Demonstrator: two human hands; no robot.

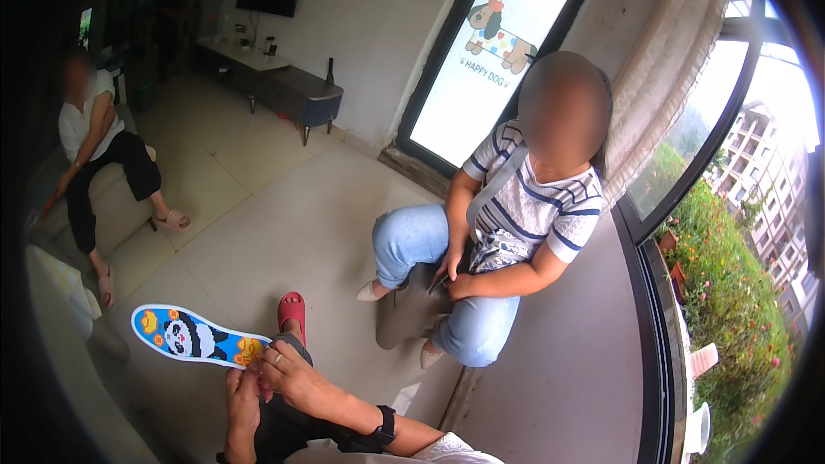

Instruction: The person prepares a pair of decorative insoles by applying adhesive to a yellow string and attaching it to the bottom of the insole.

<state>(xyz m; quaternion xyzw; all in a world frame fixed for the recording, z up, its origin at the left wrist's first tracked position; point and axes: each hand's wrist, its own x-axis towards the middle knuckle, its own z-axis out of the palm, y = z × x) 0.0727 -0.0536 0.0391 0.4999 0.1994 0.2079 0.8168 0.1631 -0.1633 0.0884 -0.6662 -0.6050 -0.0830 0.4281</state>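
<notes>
An embroidered shoe insole (pixel 196 339) points away to the left, its blue top stitched with a black-and-white panda and yellow-orange shapes inside a white rim. My left hand (pixel 242 403) grips its near end from below, thumb along the edge. Fingers of my right hand (pixel 293 377) pinch together over that same end, touching it and meeting the left fingertips. A ring and a black wristband show on the right hand and wrist. Whether a needle or thread sits between the right fingers is too small to tell. The insole's near tip is hidden by my hands.
A person (pixel 535 206) in a striped top sits facing me on a low grey stool (pixel 403 319), holding a dark flat object. Another person (pixel 97 122) sits at far left. A TV cabinet (pixel 283 87) stands by the wall; a window (pixel 677 142) lies right. My red slipper (pixel 292 316) rests on the tiles.
</notes>
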